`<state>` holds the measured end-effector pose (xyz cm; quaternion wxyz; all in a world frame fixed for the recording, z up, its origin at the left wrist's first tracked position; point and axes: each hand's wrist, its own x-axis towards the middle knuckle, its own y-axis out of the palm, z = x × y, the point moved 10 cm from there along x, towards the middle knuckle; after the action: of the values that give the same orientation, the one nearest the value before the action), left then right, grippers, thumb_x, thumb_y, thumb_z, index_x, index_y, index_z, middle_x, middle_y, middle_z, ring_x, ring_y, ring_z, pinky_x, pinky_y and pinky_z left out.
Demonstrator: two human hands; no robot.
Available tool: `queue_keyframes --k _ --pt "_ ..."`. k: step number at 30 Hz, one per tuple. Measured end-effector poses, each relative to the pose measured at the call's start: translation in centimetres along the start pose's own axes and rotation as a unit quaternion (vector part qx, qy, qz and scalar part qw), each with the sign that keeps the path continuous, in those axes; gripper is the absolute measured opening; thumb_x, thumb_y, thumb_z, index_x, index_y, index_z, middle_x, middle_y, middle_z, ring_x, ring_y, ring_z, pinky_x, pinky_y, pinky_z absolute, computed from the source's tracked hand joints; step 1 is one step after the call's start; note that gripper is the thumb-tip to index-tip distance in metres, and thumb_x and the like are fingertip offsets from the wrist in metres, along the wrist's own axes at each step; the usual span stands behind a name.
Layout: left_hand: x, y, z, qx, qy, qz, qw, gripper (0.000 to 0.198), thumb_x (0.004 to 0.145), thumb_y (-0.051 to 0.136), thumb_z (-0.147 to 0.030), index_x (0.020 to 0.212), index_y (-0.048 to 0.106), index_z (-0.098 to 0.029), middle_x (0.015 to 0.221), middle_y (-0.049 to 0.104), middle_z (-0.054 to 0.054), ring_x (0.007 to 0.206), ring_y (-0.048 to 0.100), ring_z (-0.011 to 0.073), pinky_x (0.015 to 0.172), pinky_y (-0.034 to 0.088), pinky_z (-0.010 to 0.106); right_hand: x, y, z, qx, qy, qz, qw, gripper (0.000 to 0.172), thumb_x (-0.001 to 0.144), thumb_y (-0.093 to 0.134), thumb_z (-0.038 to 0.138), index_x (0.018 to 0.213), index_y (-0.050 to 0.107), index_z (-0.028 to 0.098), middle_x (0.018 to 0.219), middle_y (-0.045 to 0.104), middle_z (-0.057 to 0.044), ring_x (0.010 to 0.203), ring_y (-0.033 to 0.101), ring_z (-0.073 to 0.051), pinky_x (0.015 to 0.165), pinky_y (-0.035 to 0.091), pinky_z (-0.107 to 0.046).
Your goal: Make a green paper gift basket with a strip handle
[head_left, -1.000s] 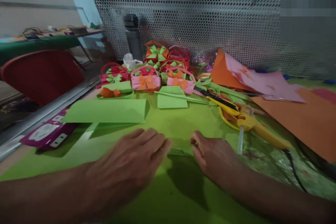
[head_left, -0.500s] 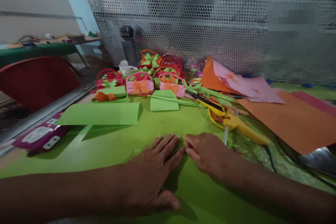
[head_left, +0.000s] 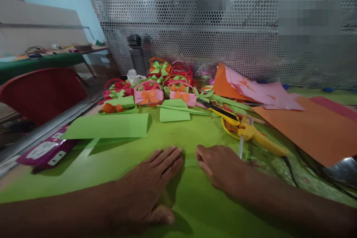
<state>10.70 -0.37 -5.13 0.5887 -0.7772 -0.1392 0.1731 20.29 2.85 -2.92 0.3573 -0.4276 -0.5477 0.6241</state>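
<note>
A short stretch of a narrow green paper strip [head_left: 191, 163] shows between my two hands, lying on the green tabletop [head_left: 167, 139]. My left hand [head_left: 154, 182] is laid flat with its fingers stretched out, covering the strip's left part. Closed in a pinch, my right hand [head_left: 221, 165] holds the strip's right end. Beyond the hands lie a folded green paper piece [head_left: 174, 114] and a larger folded green sheet [head_left: 111, 125]. To the right of my right hand are a yellow glue gun [head_left: 259, 139] and yellow-handled scissors [head_left: 223, 113].
Small paper bags with bows, such as a pink one [head_left: 149, 96], stand in rows at the back beside a grey bottle [head_left: 137, 55]. Orange sheets [head_left: 312, 126] and pink paper [head_left: 259, 85] lie right. A purple case [head_left: 46, 150] lies left. Perforated metal [head_left: 173, 15] rises behind.
My left hand has slid left along the strip, away from my right hand, so part of the strip now shows between them. The right hand stays pinched in about the same place.
</note>
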Motion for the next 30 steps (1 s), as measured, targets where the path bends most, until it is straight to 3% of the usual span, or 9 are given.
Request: queue_keyframes --k 3,5,8,10,14,18,23,30 --pt "0.2 -0.1 0.2 -0.009 -0.002 -0.001 1.0 0.094 0.074 0.038 -0.068 0.142 0.0 -0.015 0.148 0.004 0.015 0.135 0.009 0.0319 0.109 0.011 0.049 -0.9 0.2 1.5 -0.046 -0.037 -0.025 0.998 0.019 0.076 0.052 0.006 0.088 0.058 0.02 0.071 0.065 -0.002 0.059 0.06 -0.018 0.046 0.03 -0.027" --pt "0.5 -0.4 0.1 -0.024 0.007 0.008 1.0 0.093 0.075 0.038 -0.067 0.142 0.0 -0.015 0.148 0.003 0.015 0.135 0.007 0.0319 0.108 0.008 0.051 -1.6 0.0 2.9 -0.09 -0.065 -0.085 0.99 0.016 0.072 0.054 0.005 0.08 0.058 0.019 0.074 0.064 -0.003 0.063 0.06 -0.019 0.044 0.031 -0.027" --pt "1.2 -1.2 -0.3 -0.056 0.024 0.02 0.998 0.09 0.076 0.037 -0.066 0.142 0.003 -0.014 0.148 0.005 0.015 0.135 0.006 0.0316 0.108 0.006 0.052 -3.0 -0.5 5.0 -0.135 -0.12 -0.202 0.963 0.019 0.07 0.056 0.009 0.088 0.058 0.014 0.079 0.062 -0.006 0.069 0.057 -0.021 0.047 0.037 -0.03" --pt "1.7 -1.9 -0.6 -0.074 0.029 0.026 0.996 0.088 0.077 0.036 -0.066 0.142 0.008 -0.013 0.147 0.008 0.016 0.135 0.006 0.0312 0.108 0.004 0.052 -3.2 -0.1 5.2 -0.138 -0.128 -0.228 0.955 0.017 0.071 0.055 0.01 0.088 0.058 0.013 0.079 0.062 -0.006 0.067 0.056 -0.02 0.05 0.039 -0.032" --pt "2.3 -2.2 -0.5 -0.088 0.028 0.042 0.995 0.087 0.076 0.036 -0.066 0.141 0.01 -0.014 0.147 0.01 0.015 0.135 0.006 0.0298 0.108 0.004 0.051 -2.7 0.7 4.7 -0.14 -0.117 -0.217 0.959 0.017 0.071 0.054 0.01 0.088 0.059 0.013 0.078 0.061 -0.006 0.065 0.054 -0.019 0.052 0.041 -0.034" --pt "0.8 -1.5 0.2 -0.046 0.028 0.038 0.998 0.091 0.074 0.038 -0.067 0.142 0.005 -0.015 0.148 0.006 0.015 0.135 0.009 0.0303 0.108 0.005 0.051 -2.3 0.8 4.8 -0.136 -0.116 -0.181 0.967 0.018 0.067 0.056 0.009 0.084 0.061 0.014 0.078 0.06 -0.007 0.064 0.052 -0.02 0.046 0.04 -0.033" --pt "-2.4 -2.4 1.7 0.047 -0.021 -0.02 0.998 0.089 0.074 0.042 -0.065 0.142 0.01 -0.017 0.147 0.017 0.015 0.133 0.02 0.0319 0.108 0.016 0.047 -2.0 0.8 4.9 -0.106 -0.101 -0.136 0.98 0.012 0.067 0.055 0.007 0.072 0.059 0.017 0.079 0.059 -0.008 0.066 0.052 -0.021 0.041 0.038 -0.032" --pt "-4.6 -2.6 3.1 0.145 -0.065 -0.062 0.985 0.091 0.072 0.047 -0.065 0.14 0.019 -0.013 0.142 0.03 0.017 0.129 0.027 0.0335 0.104 0.024 0.044 -1.6 1.2 3.9 -0.071 -0.053 -0.125 0.988 0.025 0.063 0.05 0.002 0.082 0.058 0.016 0.082 0.06 -0.007 0.063 0.052 -0.018 0.048 0.043 -0.033"
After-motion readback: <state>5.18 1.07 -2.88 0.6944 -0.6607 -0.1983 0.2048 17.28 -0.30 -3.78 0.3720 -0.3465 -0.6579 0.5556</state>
